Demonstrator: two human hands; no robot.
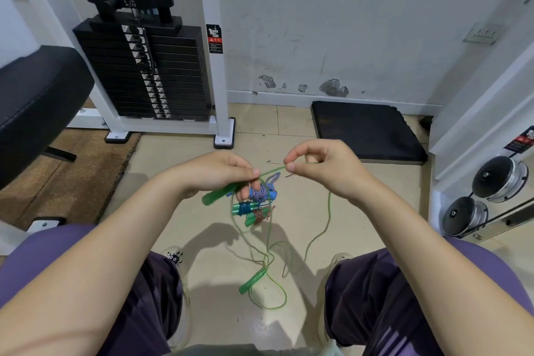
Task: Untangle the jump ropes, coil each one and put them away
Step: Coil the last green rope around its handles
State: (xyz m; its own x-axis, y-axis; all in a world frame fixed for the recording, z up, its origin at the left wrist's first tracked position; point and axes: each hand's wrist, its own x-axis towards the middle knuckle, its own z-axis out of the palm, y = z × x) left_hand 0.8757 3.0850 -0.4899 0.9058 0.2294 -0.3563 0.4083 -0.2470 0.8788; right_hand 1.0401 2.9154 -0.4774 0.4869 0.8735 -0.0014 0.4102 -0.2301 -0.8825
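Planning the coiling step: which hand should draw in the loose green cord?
Probably the right hand: it already pinches the thin green cord, free to slide along. The left hand grips the green plastic handle.

The bare floor (179,170) between the weight machine (144,66) and the black mat (367,130) is open. Loose green rope (270,254) loops on the floor between the knees. Round weights (501,178) crowd the right side.
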